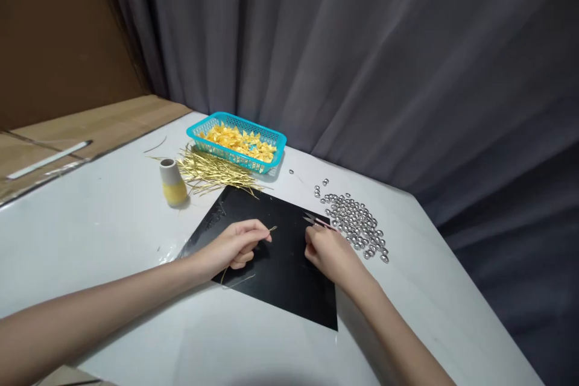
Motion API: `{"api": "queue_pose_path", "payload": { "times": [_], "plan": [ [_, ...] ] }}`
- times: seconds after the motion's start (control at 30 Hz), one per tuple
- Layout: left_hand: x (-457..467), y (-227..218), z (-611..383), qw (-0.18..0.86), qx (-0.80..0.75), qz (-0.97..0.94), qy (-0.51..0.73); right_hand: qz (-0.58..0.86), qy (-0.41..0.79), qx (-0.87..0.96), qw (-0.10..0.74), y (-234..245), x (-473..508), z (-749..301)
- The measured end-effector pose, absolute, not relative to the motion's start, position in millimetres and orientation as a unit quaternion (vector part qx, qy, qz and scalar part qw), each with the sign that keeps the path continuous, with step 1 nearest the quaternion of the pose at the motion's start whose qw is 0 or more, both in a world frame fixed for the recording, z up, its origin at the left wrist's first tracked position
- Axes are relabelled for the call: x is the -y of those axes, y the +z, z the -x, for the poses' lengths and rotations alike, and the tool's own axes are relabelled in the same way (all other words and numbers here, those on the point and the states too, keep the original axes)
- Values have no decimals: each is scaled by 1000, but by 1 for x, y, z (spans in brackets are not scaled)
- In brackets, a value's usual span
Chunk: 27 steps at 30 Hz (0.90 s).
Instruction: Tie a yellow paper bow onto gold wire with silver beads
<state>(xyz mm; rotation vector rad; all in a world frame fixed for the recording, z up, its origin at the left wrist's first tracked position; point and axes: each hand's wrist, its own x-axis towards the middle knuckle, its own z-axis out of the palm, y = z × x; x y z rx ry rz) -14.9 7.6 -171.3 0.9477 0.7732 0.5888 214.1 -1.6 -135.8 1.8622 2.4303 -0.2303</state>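
Note:
My left hand (pixel 246 244) is closed in a pinch over the black mat (pixel 289 265). A thin gold wire tie (pixel 272 228) sticks out past its fingertips, its end looped or twisted. My right hand (pixel 328 247) is curled at the mat's right side, around small scissors (pixel 312 218). Their blades stand apart and point left, and a pinkish handle shows above the knuckles; the fingers' grip is mostly hidden. Just beyond that hand lies a pile of shiny silver beads (pixel 357 220). Loose gold strands (pixel 239 281) lie below my left hand.
A blue basket (pixel 192 131) of yellow folded ribbon-like pieces stands at the back. Gold wire ties (pixel 212 172) are heaped before it, beside a grey and yellow vase-shaped thing (pixel 172 184). Cardboard (pixel 90 126) lies at the left; a grey curtain (pixel 362 60) hangs behind the table.

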Motion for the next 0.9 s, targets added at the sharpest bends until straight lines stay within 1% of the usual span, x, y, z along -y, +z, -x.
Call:
{"api": "queue_pose_path", "payload": {
  "times": [0.1, 0.13, 0.2, 0.27, 0.3, 0.37, 0.47, 0.63, 0.73, 0.9],
  "plan": [
    [-4, -173, 17, 775, -367, -440, 266, -585, -128, -801, -5, -131, 12, -218],
    [-3, -173, 18, 774, -367, -445, 260, -578, -163, -799, -39, -131, 15, -218],
    [-1, -175, 19, 777, -359, -454, 248, -565, -269, -765, -148, -134, 23, -216],
    [-1, -178, 19, 784, -344, -458, 241, -549, -390, -683, -281, -141, 31, -212],
    [-1, -179, 19, 786, -339, -458, 239, -541, -436, -636, -335, -146, 35, -209],
    [-2, -181, 19, 791, -330, -458, 237, -530, -493, -565, -397, -153, 43, -204],
    [-2, -184, 19, 791, -320, -464, 236, -523, -542, -498, -430, -160, 52, -196],
    [0, -183, 18, 775, -328, -485, 239, -507, -587, -462, -430, -162, 57, -192],
    [2, -182, 18, 760, -344, -501, 232, -503, -587, -468, -428, -165, 58, -192],
    [2, -183, 19, 741, -361, -521, 222, -527, -554, -471, -439, -167, 60, -190]
  ]
}}
